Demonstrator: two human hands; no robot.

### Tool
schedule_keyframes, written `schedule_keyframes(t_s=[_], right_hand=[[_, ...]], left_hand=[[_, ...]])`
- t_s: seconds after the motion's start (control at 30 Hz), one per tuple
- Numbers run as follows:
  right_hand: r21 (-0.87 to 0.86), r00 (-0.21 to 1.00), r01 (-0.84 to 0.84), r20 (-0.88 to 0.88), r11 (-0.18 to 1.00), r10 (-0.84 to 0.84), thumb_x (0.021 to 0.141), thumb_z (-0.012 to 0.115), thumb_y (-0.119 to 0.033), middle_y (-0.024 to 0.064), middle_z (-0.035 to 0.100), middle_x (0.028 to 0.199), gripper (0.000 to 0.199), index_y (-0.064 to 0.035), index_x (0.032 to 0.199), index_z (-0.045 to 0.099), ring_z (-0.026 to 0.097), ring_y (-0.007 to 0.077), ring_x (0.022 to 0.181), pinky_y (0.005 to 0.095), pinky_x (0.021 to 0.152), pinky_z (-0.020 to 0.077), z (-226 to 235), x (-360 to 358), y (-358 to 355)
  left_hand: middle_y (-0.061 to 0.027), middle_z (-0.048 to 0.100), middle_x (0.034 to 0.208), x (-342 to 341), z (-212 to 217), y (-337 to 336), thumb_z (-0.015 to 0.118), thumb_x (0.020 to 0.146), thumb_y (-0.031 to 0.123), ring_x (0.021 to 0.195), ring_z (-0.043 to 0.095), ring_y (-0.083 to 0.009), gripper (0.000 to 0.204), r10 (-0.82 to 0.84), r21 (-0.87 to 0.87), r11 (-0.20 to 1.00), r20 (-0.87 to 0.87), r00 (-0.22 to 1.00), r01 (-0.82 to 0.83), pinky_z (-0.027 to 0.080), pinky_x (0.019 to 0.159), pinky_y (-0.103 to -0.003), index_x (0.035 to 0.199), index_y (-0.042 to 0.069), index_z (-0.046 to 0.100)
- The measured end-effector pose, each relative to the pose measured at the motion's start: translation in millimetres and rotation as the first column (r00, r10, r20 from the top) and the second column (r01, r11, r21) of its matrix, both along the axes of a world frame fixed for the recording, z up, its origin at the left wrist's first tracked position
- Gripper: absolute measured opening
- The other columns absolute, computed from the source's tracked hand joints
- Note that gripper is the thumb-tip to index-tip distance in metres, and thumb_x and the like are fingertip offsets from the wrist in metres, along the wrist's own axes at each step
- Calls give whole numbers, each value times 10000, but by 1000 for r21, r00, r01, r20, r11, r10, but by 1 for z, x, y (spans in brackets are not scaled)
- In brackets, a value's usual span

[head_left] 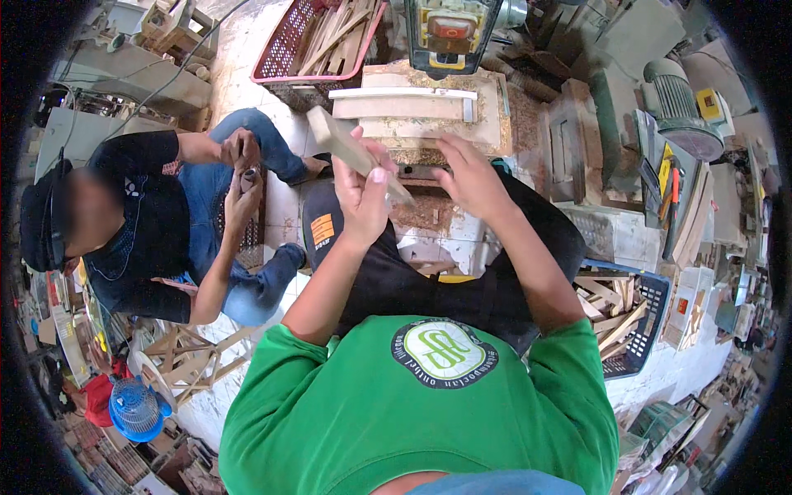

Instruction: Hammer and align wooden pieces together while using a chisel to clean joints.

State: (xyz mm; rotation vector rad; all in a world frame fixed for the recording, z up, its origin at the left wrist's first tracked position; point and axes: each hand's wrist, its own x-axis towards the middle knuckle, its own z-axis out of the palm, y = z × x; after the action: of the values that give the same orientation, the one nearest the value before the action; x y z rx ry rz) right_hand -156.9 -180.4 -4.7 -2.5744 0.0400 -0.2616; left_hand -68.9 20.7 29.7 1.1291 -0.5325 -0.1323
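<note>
the left hand (361,191) holds a flat, pale wooden strip (355,153), its grip pinching the piece near the lower end, thumb on the upper face and fingers wrapped below. the strip is a smooth rectangular slat, tilted, with its far end raised toward the machine bench (495,115) and just short of it. the right hand (472,180) sits beside the left one, at the bench's near edge, fingers curled down; whether its grip closes on anything cannot be told. the bench is a worn wooden slab dusted with coarse sawdust, carrying a straight, light wooden fence (403,104) across its top. a red plastic mesh crate (285,49) of rough wooden offcuts stands left of the bench and beyond it. a dark blue mesh crate (648,318) with more sticks lies to the right of the bench and nearer. left of the bench a seated person in a black shirt (140,231) holds a small object in both hands.
</note>
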Motion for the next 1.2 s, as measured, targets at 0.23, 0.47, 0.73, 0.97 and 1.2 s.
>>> schedule_keyframes(t_s=[0.23, 0.47, 0.73, 0.97, 1.2], right_hand=[[-308, 999, 38, 41, 951, -27, 1005, 620, -380, 234, 431, 1585, 663, 57, 1474, 448, 387, 385, 1496, 477, 1269, 280, -43, 97, 14], [391, 944, 268, 76, 881, -321, 999, 630, -244, 163, 755, 1050, 243, -43, 1103, 720, 714, 306, 1042, 413, 940, 540, -38, 72, -2], [537, 807, 478, 44, 695, -589, 1006, 620, -80, 123, 768, 973, 195, 22, 1128, 731, 705, 156, 898, 306, 855, 541, -28, -30, -52], [608, 770, 556, -119, 567, -627, 1039, 616, -100, 88, 758, 960, 205, 43, 1153, 709, 701, 139, 931, 279, 878, 526, -32, -86, -48], [594, 778, 572, -174, 566, -604, 1040, 599, -62, 100, 762, 1014, 213, 53, 1196, 688, 705, 145, 953, 276, 891, 534, -27, -91, -43]], left_hand=[[-175, 578, 1088, 48, 17, 19, 656, 932, 426, 932, 540, -288, 700, -73, 309, 941, 586, 807, -139, 469, 808, -387, 1419, -71, 581], [-190, 604, 1062, 83, 19, 0, 772, 782, 195, 901, 620, -373, 623, -347, 516, 851, 697, 628, -102, 534, 805, -441, 1355, 6, 617], [-168, 650, 1118, 130, -25, -43, 791, 836, 203, 1027, 652, -381, 434, -592, 779, 616, 558, 581, -121, 541, 893, -466, 1225, 39, 690], [-147, 702, 1146, 166, -39, -53, 785, 830, 223, 1078, 645, -366, 372, -577, 810, 452, 585, 570, -373, 513, 964, -478, 1171, 81, 743], [-86, 647, 1116, 183, -50, -60, 802, 845, 278, 1135, 625, -291, 343, -577, 777, 410, 627, 524, -478, 496, 902, -467, 1160, 144, 779]])
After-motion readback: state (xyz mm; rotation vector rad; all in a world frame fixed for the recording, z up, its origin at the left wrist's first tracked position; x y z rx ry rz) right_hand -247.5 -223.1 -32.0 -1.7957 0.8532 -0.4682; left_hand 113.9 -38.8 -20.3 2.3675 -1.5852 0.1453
